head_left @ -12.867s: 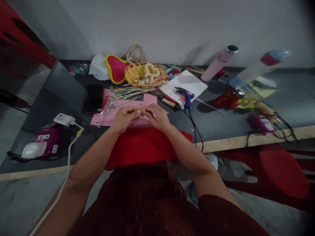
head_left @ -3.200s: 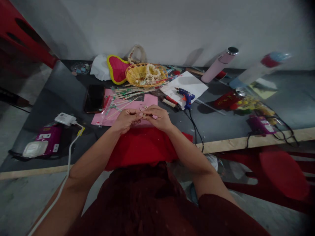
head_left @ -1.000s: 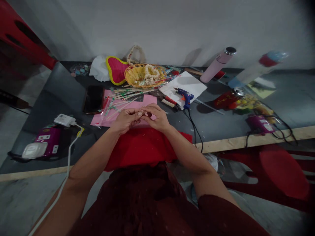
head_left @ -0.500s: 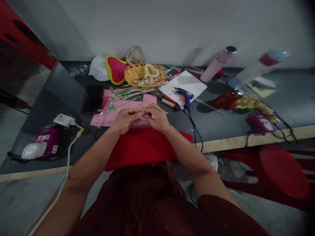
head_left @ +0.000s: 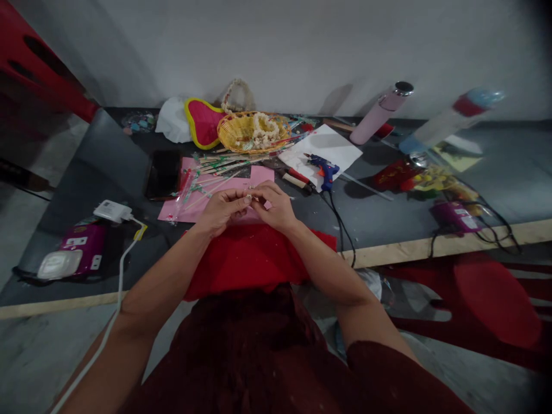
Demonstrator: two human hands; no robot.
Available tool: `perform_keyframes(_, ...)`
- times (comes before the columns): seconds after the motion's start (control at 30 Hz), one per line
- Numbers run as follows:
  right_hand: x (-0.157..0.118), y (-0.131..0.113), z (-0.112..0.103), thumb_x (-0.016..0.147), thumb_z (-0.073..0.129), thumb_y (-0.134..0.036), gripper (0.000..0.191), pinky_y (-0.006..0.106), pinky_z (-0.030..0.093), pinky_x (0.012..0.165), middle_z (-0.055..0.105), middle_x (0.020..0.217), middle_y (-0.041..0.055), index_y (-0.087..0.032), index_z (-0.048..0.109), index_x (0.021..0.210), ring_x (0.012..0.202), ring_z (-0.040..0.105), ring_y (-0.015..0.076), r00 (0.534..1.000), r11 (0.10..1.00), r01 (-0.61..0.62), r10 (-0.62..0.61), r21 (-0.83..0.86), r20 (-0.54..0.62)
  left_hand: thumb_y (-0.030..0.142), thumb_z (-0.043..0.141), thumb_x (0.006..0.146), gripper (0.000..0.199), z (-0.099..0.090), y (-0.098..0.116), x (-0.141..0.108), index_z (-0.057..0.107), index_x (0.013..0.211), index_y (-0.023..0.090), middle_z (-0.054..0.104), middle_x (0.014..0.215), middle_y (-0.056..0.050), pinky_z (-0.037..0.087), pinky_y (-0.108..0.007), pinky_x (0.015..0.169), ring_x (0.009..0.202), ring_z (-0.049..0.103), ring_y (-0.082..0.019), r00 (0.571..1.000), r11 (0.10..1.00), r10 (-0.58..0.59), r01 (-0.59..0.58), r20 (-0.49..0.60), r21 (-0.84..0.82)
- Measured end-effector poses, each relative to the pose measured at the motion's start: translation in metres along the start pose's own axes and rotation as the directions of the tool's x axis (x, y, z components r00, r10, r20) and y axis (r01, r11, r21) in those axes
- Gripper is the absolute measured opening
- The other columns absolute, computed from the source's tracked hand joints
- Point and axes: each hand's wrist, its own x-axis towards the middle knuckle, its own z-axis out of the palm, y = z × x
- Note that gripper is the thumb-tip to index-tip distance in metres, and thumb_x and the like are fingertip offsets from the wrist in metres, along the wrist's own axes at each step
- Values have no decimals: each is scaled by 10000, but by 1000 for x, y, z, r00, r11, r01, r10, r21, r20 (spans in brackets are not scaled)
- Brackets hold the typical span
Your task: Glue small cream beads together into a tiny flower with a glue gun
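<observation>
My left hand and my right hand meet over a pink sheet, fingertips pinched together. Between them is a small cream-coloured piece, partly covered by the fingers; its exact kind is too small to make out. Both hands are closed on it. A red cloth lies below my wrists at the table's front edge. Just beyond the hands are thin sticks with green bits and pliers. A blue glue gun rests on white paper.
A yellow wicker basket holds a cream beaded string. To the left are a phone, a purple power socket and a white cable. A pink flask, a red can and a bottle stand right.
Both hands stay in nearly the same place, with only slight finger shifts around the small piece. The objects on the table have not moved.
</observation>
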Motion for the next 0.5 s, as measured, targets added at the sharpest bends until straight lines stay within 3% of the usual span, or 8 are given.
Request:
perform_keyframes(0.13,0,-1,-2,834,568,-224,270,277,538,682,595,994,69,-225,592,1103,829,583,135,1000,1000,-10,11,25,-16,274,730,694,206,-4,2,0,686,842,138,618,722,-16,424,-186,539,568,536,-58,999,999,-7,8,39,-31)
perform_keyframes(0.5,2,-2,-2,860,549,-226,156,295,529,756,624,851,51,-217,658,971,834,587,138,999,999,27,-28,-31,-30,264,756,661,233,-6,-1,1,702,849,137,615,688,-13,437,-188,542,571,543,-63,1000,1000,-20,20,0,17)
